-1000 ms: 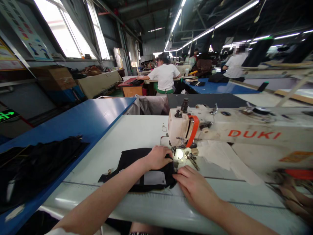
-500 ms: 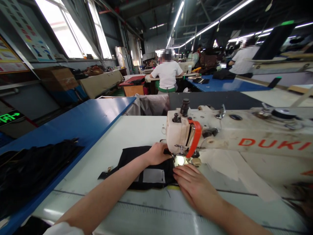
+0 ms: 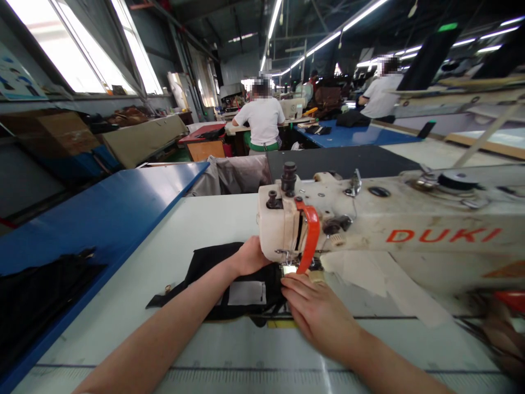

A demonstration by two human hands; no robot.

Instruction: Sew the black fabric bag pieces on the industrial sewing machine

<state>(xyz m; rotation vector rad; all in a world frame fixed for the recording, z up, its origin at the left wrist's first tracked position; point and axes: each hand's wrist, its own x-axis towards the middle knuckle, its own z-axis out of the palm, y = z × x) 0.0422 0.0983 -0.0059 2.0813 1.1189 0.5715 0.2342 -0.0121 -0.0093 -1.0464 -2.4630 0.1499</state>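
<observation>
A black fabric piece (image 3: pixel 205 268) with a white label (image 3: pixel 246 293) lies on the pale sewing table (image 3: pixel 197 219), its right edge under the head of a cream DUKI sewing machine (image 3: pixel 369 224). My left hand (image 3: pixel 248 256) rests on the fabric just left of the machine head, its fingertips hidden behind it. My right hand (image 3: pixel 315 309) lies flat on the table in front of the needle, fingers together and stretched toward the fabric's edge.
A blue table (image 3: pixel 106 213) runs along the left with dark cloth (image 3: pixel 36 295) piled on it. Grey fabric (image 3: pixel 233 175) hangs behind the table. Other people in white shirts (image 3: pixel 262 117) work at tables further back.
The view has shifted so the machine head sits more left and closer. Both hands have slid with the fabric toward the needle; my left hand's fingers are now behind the head.
</observation>
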